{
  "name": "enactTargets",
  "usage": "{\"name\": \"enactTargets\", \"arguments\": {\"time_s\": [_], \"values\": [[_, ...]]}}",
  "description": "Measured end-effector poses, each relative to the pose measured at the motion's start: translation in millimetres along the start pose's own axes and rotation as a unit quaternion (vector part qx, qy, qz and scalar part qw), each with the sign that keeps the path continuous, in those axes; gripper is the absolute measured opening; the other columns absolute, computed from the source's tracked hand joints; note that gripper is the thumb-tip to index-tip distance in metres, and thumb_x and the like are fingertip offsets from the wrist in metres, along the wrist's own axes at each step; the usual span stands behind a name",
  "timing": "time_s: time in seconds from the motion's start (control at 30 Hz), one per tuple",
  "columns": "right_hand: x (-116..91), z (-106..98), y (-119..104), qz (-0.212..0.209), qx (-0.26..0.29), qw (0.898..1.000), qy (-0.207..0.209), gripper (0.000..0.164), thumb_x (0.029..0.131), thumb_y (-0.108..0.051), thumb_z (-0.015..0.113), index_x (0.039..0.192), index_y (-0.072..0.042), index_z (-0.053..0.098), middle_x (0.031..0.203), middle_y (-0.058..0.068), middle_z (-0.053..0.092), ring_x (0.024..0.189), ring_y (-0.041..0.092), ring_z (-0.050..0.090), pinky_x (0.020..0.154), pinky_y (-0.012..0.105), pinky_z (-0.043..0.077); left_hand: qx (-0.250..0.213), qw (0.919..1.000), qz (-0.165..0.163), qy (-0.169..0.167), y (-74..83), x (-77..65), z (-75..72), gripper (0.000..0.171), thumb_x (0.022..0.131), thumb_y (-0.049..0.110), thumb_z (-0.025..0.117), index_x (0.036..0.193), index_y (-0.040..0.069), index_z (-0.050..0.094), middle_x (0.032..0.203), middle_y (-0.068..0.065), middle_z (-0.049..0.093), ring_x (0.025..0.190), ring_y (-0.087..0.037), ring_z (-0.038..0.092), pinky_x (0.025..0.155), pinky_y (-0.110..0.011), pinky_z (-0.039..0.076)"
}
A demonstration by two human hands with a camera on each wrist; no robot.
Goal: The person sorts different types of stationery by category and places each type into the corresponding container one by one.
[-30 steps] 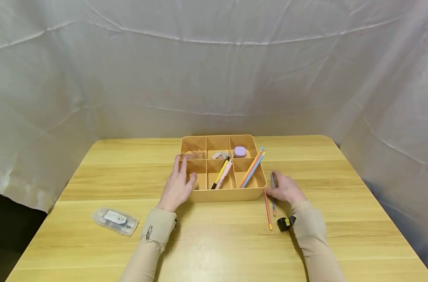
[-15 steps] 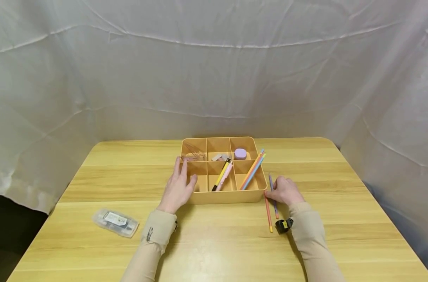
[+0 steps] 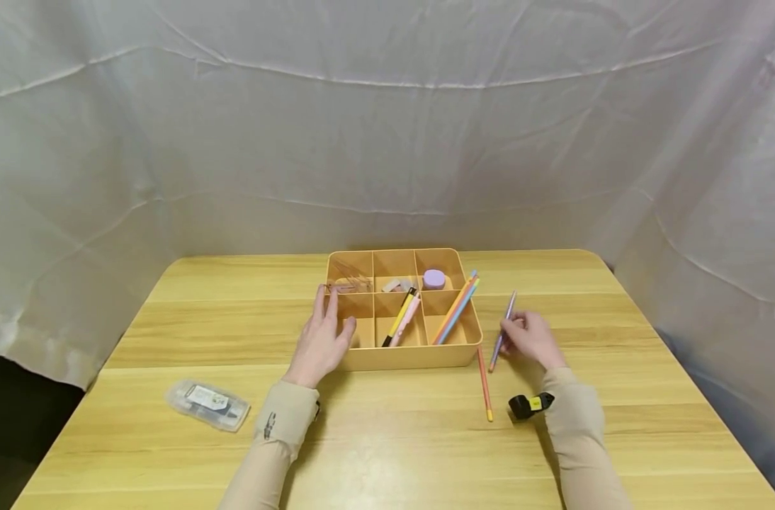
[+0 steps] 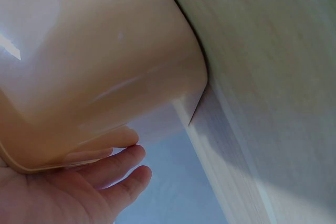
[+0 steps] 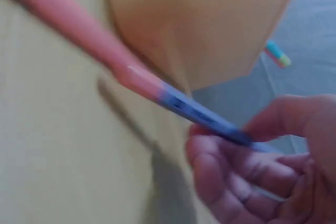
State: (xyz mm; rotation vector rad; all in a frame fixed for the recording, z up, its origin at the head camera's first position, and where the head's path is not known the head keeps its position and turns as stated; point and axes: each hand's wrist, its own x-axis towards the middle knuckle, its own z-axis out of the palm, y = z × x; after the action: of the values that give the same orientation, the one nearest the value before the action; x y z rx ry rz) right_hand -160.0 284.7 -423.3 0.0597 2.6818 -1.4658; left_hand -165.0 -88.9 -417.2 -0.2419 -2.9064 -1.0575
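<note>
My right hand (image 3: 533,336) pinches a purple pencil (image 3: 510,304) with a reddish lower end, tilted, just right of the tan desk organizer (image 3: 413,359). In the right wrist view, thumb and fingertips close on the purple pencil shaft (image 5: 199,115). My left hand (image 3: 320,343) rests at the organizer's front left corner, fingers extended on the rim and thumb over the front left compartment. Seen from the left wrist, some fingers lie close along the glossy outer wall (image 4: 131,61). A red pencil (image 3: 485,386) with a yellow end lies by the organizer's right front corner.
In the organizer stand a yellow-and-black pen (image 3: 399,316), a pink pen (image 3: 408,319) and several coloured pencils (image 3: 457,312). Behind them are clear pinkish rulers (image 3: 351,276), whitish small pieces (image 3: 394,285) and a lilac rounded item (image 3: 434,279). A clear case (image 3: 209,405) lies left.
My right hand has moved right, away from the organizer, with the purple pencil, whose top now leans right. The red pencil stays on the table. My left hand has kept its place.
</note>
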Motion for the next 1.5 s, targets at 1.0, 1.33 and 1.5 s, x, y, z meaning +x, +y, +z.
{"name": "enactTargets", "arguments": {"time_s": [1.0,1.33,1.5], "values": [[-8,1,-19,-0.181,0.161,0.956,0.166,0.018,0.093,-0.004,0.069,0.101,0.012,0.068,0.068,-0.011,0.069,0.058,-0.002,0.060,0.050,0.013,0.047,0.002,1.0000,0.002,0.003,0.7,0.1,0.5,0.072,0.104,0.036,0.047,0.161,0.004,0.016,0.170,-0.020,0.001,0.141,-0.055,0.038,0.118,-0.065,0.031],[-6,5,-21,-0.218,0.305,0.915,0.149,0.015,0.089,0.008,0.069,0.099,0.019,0.067,0.078,-0.001,0.076,0.063,0.009,0.070,0.066,0.021,0.060,0.000,1.0000,-0.003,0.002,0.2,-0.3,0.1,0.073,0.104,0.037,0.046,0.162,0.005,0.015,0.171,-0.018,0.000,0.141,-0.056,0.037,0.117,-0.066,0.031],[-7,5,-20,-0.230,0.299,0.919,0.119,0.013,0.094,0.002,0.065,0.101,0.012,0.068,0.081,0.001,0.074,0.069,0.008,0.070,0.072,0.020,0.060,-0.001,1.0000,-0.003,0.003,0.1,-0.1,0.3,0.072,0.104,0.037,0.046,0.162,0.005,0.015,0.171,-0.018,0.001,0.141,-0.055,0.037,0.117,-0.066,0.032]]}}
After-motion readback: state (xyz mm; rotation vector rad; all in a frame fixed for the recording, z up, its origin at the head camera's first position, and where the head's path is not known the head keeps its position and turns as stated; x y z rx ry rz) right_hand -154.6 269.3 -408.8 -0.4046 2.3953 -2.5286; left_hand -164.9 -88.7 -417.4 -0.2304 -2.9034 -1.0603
